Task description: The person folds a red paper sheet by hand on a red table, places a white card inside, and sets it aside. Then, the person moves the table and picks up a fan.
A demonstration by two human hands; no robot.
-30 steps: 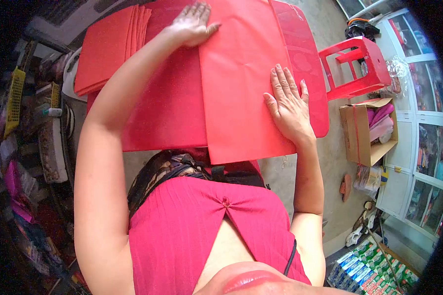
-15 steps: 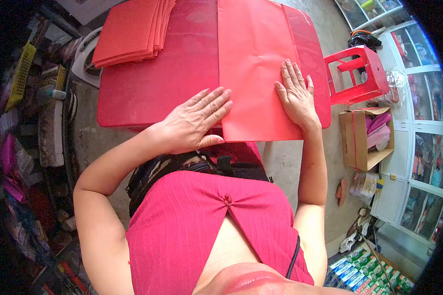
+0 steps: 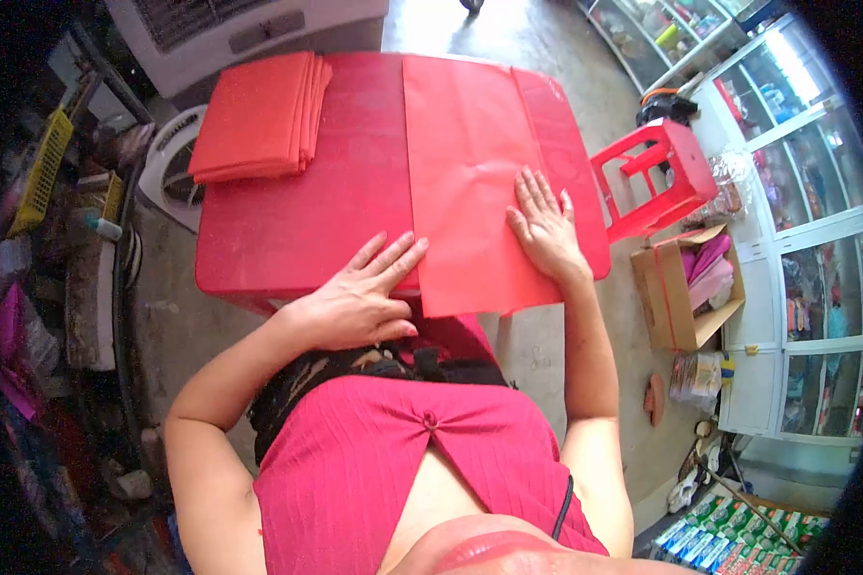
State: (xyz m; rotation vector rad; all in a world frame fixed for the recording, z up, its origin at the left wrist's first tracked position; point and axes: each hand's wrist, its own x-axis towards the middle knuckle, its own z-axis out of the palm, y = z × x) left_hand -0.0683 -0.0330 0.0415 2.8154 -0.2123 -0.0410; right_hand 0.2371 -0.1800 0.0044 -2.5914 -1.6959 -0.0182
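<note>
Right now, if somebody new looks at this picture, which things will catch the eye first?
First, the big red sheet lying flat on the red table, with both hands on it: the left hand at its near left edge, the right hand pressing its right side. Next, the stack of folded red sheets at the table's far left corner. A red stool stands on the floor to the right.
</note>
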